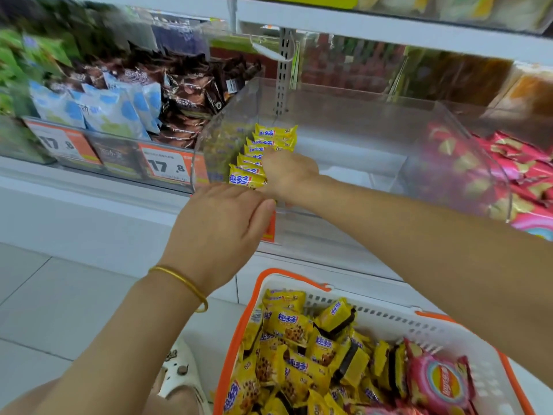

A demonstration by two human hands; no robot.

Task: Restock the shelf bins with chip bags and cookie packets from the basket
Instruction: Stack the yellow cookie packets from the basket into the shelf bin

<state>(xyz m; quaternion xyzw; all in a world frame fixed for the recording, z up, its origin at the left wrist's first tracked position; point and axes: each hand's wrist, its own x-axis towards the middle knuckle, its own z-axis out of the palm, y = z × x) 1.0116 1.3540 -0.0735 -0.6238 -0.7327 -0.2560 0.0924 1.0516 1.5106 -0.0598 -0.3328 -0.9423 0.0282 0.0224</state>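
The one view comes from the person's head and looks forward and steeply down along both forearms. It faces a shop shelf at arm's length, so the clear bin [374,115] fills the middle of the frame. The left hand [221,217] and right hand [288,172] meet near the centre, beside the packets [254,163]. The basket [299,281] lies at the bottom edge, almost under the camera. The wide lens bends the shelf lines and blurs the upper corners.

Right hand [287,172] touches yellow cookie packets [275,134] lined inside clear bin [359,121].
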